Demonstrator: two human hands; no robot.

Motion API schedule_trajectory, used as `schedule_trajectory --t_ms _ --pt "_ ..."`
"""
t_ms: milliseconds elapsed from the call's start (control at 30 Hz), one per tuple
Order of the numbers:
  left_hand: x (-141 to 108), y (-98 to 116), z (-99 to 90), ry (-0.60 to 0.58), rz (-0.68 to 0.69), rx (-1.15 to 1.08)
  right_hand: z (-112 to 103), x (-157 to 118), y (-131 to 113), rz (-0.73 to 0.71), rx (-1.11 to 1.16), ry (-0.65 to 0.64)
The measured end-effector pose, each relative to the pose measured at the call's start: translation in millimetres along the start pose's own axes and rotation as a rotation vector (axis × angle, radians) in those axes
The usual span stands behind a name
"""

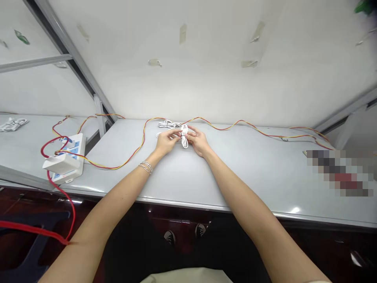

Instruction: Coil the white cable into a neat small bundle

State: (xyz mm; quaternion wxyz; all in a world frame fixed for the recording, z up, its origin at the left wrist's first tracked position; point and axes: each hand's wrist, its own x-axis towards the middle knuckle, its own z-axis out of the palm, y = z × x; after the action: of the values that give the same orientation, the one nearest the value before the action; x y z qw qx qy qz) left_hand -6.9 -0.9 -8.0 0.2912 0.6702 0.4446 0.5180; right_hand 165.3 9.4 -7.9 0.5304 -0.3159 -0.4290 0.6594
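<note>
You hold a small bundle of thin white cable [184,142], folded into narrow loops that lie side by side, with rounded ends at top and bottom. A fine dark line, perhaps a tie, crosses it near the middle. It is over the pale grey, smooth surface [188,177], toward the back edge; you cannot tell from this view whether its lower end touches down. Your left hand [167,142] pinches it from one side and your right hand [199,142] from the other, thumbs and fingers drawn in around it. Your fingertips cover parts of its sides, and any plug or cable end is hard to make out.

Just behind your left hand, a second coil of white cable [169,124] is partly hidden. A twisted red-and-yellow wire [144,135] runs behind both. To your left, a bulky white adapter [63,164] covers part of a white power strip with blue sockets [77,163]. At far right, a blocky blur [338,173] masks whatever lies there.
</note>
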Motion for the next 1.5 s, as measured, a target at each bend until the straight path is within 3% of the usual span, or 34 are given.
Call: schedule_trajectory --t_ms 833,1233,1500 --pt "0.9 -0.7 -2.9 0.044 0.031 0.11 1.1 -1.2 0.2 0.015 -0.006 0.017" --pt "-0.7 -0.3 -5.2 0.031 0.192 0.263 -1.5 1.0 2.3 0.003 0.013 -0.005" --pt "-1.0 -1.5 -6.8 -0.016 0.214 0.331 -1.0 -0.2 0.7 0.01 -0.012 -0.006"
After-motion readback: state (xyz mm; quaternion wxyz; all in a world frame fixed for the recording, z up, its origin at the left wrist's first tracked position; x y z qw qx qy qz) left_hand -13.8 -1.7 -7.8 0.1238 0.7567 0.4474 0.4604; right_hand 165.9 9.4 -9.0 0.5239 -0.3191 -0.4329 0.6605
